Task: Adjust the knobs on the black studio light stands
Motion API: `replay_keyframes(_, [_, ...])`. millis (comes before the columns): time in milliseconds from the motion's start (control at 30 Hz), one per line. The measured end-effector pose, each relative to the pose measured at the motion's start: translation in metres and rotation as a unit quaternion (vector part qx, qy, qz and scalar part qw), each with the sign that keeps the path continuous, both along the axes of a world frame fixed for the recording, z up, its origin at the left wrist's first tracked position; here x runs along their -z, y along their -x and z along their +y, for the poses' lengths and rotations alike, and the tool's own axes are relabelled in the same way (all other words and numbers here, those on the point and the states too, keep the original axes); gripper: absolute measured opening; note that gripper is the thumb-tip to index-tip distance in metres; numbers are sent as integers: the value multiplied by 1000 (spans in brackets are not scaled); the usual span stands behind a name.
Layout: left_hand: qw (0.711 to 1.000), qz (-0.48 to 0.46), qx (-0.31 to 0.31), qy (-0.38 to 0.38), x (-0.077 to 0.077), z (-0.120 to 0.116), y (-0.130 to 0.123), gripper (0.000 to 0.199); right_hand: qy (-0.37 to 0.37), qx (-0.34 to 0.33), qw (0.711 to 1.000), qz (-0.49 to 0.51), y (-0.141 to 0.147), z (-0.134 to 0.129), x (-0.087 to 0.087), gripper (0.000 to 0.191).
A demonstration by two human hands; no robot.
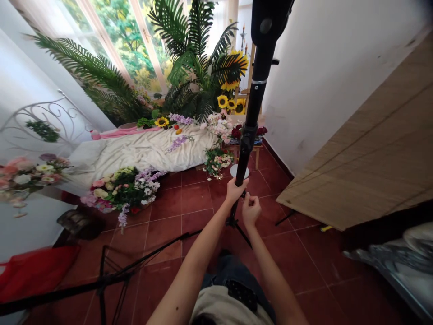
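A black stand pole rises from the floor in front of me and runs up past the top edge, with a wider black part at its top. My left hand is wrapped round the lower part of this pole. Just to its right and slightly lower, my right hand is closed at a small black knob on the pole's side, fingertips pinched together. Behind the pole, just above my left hand, a pale round disc shows. The stand's dark legs spread out below my hands.
A second black stand lies across the lower left near a red cloth. Ahead is a bed with a cream sheet, flowers and palm leaves. A wooden panel leans at right beside a silvery ornate frame.
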State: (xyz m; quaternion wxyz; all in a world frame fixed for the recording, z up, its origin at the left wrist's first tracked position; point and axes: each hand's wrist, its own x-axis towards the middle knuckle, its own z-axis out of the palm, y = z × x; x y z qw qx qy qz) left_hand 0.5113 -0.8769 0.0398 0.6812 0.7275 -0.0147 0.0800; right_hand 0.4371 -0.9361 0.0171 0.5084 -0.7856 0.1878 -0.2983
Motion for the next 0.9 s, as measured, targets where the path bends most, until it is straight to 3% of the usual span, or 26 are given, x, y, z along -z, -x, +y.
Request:
replay_keyframes(100, [999,-2,19,42,-3,3,10,36,-36,23,999,15,1,8,-2,43])
replay_keyframes(233, [995,7,23,93,5,12,29,40,-7,24,1000,8,5,9,-3,43])
replay_keyframes(333, [992,26,20,118,35,36,52,41,12,6,1000,3,7,5,-3,44])
replay_keyframes(433, [981,153,26,117,85,80,94,34,21,-4,1000,6,9,3,-6,43])
replay_keyframes(533, [960,267,-28,76,139,141,156,30,-13,4,1000,1,14,10,-9,42])
replay_keyframes(667, [916,369,-156,30,192,232,262,24,-155,-34,987,-3,43,42,-4,44])
replay_keyframes(767, [875,434,-214,4,212,298,347,11,-219,-143,964,54,89,81,10,46])
replay_keyframes(900, [823,499,-266,-55,214,373,440,11,-251,-290,906,180,162,152,41,45])
